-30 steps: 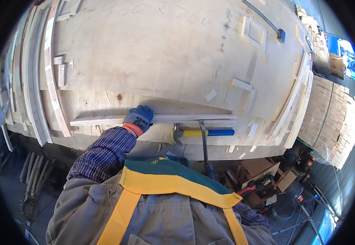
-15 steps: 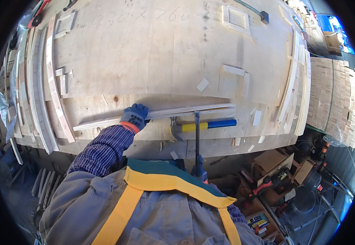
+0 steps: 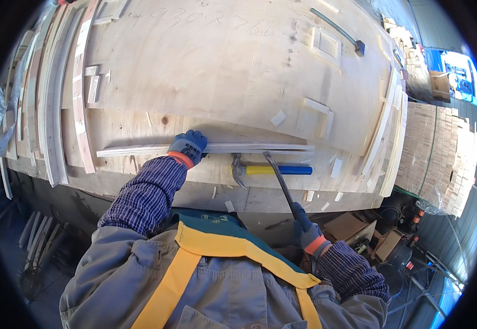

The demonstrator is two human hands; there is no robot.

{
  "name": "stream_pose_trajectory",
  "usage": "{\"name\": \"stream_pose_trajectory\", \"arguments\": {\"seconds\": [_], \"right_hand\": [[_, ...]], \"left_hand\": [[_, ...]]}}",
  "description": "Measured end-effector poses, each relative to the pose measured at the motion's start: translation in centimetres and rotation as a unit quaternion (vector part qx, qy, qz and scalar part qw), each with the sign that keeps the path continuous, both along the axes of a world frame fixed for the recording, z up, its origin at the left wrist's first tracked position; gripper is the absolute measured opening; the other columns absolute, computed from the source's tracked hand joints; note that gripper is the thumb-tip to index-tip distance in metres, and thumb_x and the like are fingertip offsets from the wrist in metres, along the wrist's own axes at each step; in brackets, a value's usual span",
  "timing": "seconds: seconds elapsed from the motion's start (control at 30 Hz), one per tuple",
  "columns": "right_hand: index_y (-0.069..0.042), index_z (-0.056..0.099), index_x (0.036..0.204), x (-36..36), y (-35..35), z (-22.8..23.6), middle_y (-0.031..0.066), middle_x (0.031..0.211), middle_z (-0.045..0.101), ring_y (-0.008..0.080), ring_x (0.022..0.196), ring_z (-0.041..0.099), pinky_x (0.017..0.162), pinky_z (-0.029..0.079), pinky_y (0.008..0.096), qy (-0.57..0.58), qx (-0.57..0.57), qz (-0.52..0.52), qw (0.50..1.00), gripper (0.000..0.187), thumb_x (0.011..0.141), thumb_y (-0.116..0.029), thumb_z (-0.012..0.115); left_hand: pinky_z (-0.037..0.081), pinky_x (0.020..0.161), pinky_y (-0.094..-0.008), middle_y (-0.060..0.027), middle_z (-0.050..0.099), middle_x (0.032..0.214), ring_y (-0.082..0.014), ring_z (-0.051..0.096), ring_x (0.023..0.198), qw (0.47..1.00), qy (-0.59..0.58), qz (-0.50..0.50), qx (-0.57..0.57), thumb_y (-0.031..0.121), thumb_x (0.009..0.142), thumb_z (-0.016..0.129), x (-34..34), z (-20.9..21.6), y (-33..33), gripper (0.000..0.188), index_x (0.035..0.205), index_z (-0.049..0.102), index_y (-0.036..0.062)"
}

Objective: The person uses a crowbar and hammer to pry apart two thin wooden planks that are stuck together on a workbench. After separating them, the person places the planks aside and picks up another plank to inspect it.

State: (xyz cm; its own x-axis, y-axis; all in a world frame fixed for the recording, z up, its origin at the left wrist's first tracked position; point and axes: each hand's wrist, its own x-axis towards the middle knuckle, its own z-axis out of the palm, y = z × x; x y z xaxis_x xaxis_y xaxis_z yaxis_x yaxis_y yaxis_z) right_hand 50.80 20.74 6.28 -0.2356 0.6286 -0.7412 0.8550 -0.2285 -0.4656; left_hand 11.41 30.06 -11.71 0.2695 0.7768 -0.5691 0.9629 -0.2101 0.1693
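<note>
My left hand (image 3: 189,146), in a blue and grey glove with an orange cuff, is closed around long pale wooden strips (image 3: 238,147) lying side by side near the table's front edge. In my gloved right hand (image 3: 308,231) is a dark metal pry bar (image 3: 282,183), slanting up and leftward. Its far tip meets the near edge of the strips, right of my left hand. Just in front of the strips lies a claw hammer (image 3: 271,170) with a yellow and blue handle, and the bar crosses over that handle.
Long wooden strips (image 3: 57,98) lie along the left of the plywood tabletop (image 3: 194,71), more (image 3: 384,131) along the right. Toward the back are a small square wooden frame (image 3: 326,46) and a dark-headed mallet (image 3: 359,48). Beyond the right edge stands a wood stack (image 3: 436,153).
My right hand has come out from under my apron's edge and moved right, tilting the bar from upright to slanted. The strips' left end has swung away from me, and their right ends lie closer together.
</note>
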Motion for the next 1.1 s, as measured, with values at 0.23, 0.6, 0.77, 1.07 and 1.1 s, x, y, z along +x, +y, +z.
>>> {"name": "stream_pose_trajectory", "arguments": {"seconds": [0.23,0.6,0.77,1.07,1.1], "right_hand": [[-0.021,0.034,0.144,2.4,0.2,-1.7,0.0078,0.075,0.057,0.0124,0.061,0.049,0.057,0.041,0.0288,0.025,-0.090,-0.099,0.991,0.055,0.092,-0.003,0.046],[-0.025,0.032,0.145,-0.7,3.5,2.0,-0.0029,0.067,0.046,0.0074,0.053,0.044,0.051,0.038,0.0238,0.034,-0.196,-0.218,0.956,0.055,0.094,-0.007,0.044],[-0.028,0.029,0.146,-3.4,8.7,4.4,-0.0054,0.065,0.043,0.0055,0.052,0.042,0.046,0.037,0.0230,0.047,-0.307,-0.264,0.913,0.054,0.096,-0.012,0.043],[-0.023,0.027,0.146,-2.4,12.3,3.7,0.0071,0.081,0.062,0.0213,0.066,0.060,0.060,0.048,0.0348,-0.095,-0.288,-0.010,0.953,0.058,0.093,-0.011,0.047],[-0.023,0.026,0.146,-2.2,11.5,3.3,0.0114,0.089,0.066,0.0260,0.072,0.064,0.066,0.050,0.0378,-0.144,-0.254,0.064,0.954,0.059,0.092,-0.011,0.048]], "left_hand": [[0.049,0.075,-0.0399,-0.0045,0.055,0.105,-0.0222,0.056,0.097,1.000,-0.003,0.000,0.002,0.036,0.081,0.062,-0.2,-0.2,0.0,0.034,0.107,0.058,0.0149],[0.049,0.071,-0.0391,-0.0036,0.056,0.104,-0.0217,0.055,0.098,1.000,-0.004,-0.004,0.000,0.035,0.078,0.066,-0.1,-0.2,0.1,0.035,0.104,0.059,0.0132],[0.049,0.071,-0.0388,-0.0035,0.056,0.103,-0.0216,0.056,0.097,1.000,0.002,-0.007,-0.005,0.032,0.078,0.066,-0.1,-0.5,-0.1,0.033,0.104,0.059,0.0131],[0.049,0.070,-0.0371,-0.0027,0.056,0.100,-0.0210,0.056,0.093,0.999,-0.029,-0.016,-0.010,0.031,0.077,0.066,-0.3,-1.1,-0.2,0.031,0.101,0.060,0.0122],[0.048,0.070,-0.0375,-0.0028,0.055,0.100,-0.0210,0.055,0.094,0.999,-0.029,-0.010,-0.024,0.032,0.077,0.066,-0.3,-1.1,-0.1,0.032,0.101,0.059,0.0120]]}}
